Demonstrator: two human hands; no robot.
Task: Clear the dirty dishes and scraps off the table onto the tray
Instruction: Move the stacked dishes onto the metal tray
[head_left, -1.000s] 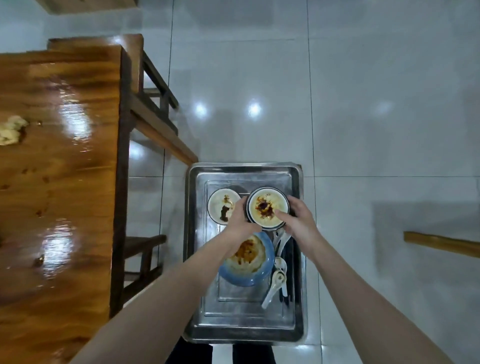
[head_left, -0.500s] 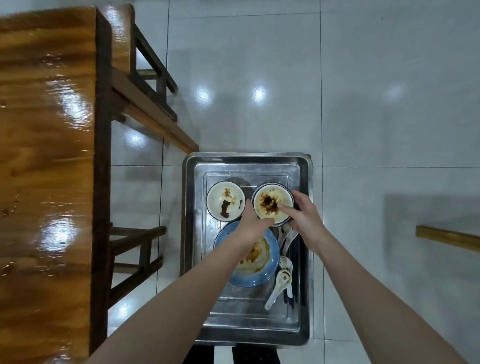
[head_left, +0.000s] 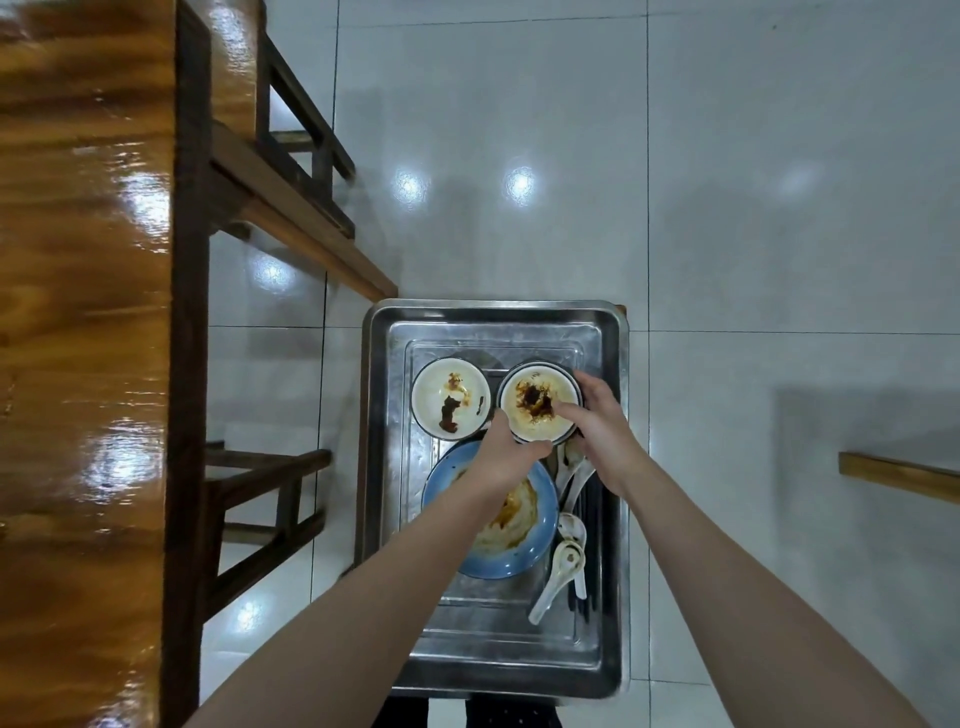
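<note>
A steel tray (head_left: 496, 657) sits low in front of me. On it, both my hands hold a small dirty white bowl (head_left: 535, 415) with dark sauce at the tray's far right. My left hand (head_left: 506, 454) grips its near-left rim; my right hand (head_left: 597, 431) grips its right rim, thumb over the edge. A second stained small bowl (head_left: 449, 402) stands just left of it. Under my left wrist lies a blue bowl (head_left: 498, 556) with brown residue. White spoons (head_left: 563, 566) and dark chopsticks (head_left: 592, 519) lie along the tray's right side.
A glossy wooden table (head_left: 83, 338) fills the left side. Wooden chairs (head_left: 270, 218) stand between the table and the tray. A wooden edge (head_left: 898, 475) shows at the far right. Shiny white floor tiles lie beyond the tray.
Both hands have lowered the small sauce-stained bowl to the tray beside the other small bowl. My view has shifted right, so less of the table shows.
</note>
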